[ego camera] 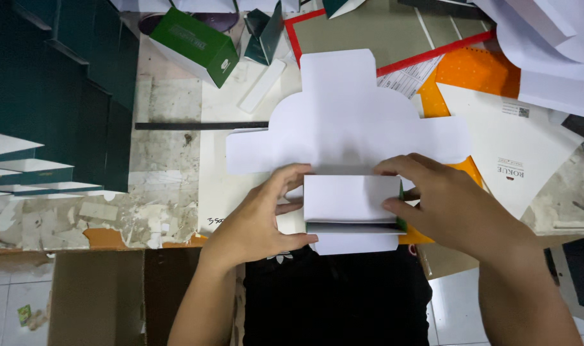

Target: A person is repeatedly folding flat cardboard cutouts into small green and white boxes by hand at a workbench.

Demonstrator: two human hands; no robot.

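Note:
A white die-cut cardboard blank (343, 122) lies flat on the worn table (170, 160), its near end folded over into a flat rectangle (349, 198) with a green underside showing at the edges. My left hand (260, 214) grips the fold's left side, thumb on top. At the right side, my right hand (446, 205) presses the folded flap with its fingers and pinches the edge. Both hands hold the same blank.
A green and white folded box (199, 45) lies at the back left. Dark green stacked blanks (61, 83) fill the left. White sheets (542, 45), an orange sheet (478, 70) and a red-edged board (369, 29) lie at the back right. A brown carton (100, 295) sits below the table edge.

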